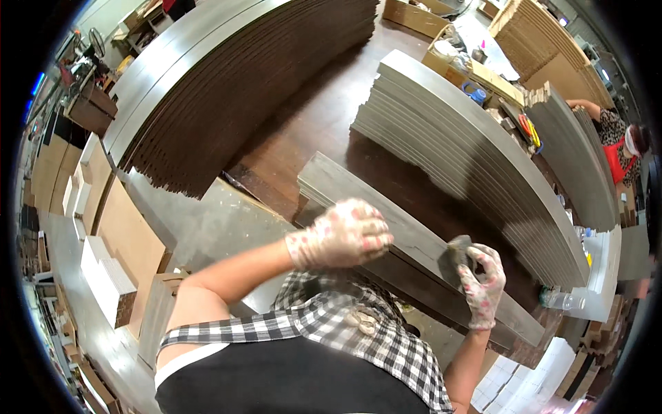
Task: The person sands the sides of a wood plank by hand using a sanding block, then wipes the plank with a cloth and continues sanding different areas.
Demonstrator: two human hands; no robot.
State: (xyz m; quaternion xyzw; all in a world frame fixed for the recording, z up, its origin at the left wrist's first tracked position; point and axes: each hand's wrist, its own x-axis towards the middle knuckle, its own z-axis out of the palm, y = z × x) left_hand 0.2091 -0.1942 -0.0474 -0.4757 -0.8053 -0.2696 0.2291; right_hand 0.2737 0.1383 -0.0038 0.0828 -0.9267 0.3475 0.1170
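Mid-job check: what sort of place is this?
Probably a workshop or factory floor: there are layered stacks of long grey boards, a co-worker in a red apron beside another stack, and the gloved right hand holding a dark pad.

Pink-dotted white gloves [345, 234], grey board [408, 230], dark grey block [451, 262], black-and-white checked apron [403, 352], brown tabletop [276, 169]

The left hand [341, 234] and right hand [485, 279] wear cream-coloured fabric gloves [303, 248] printed with pink spots, snug at the wrists. A black-and-white checked cloth garment [407, 359] has a matching narrow strap [241, 331]; a white fabric band [186, 363] runs along the outer edge of the plain black cloth panel [276, 376]. A pale, knotted fabric tie [362, 321] sits on the checks.
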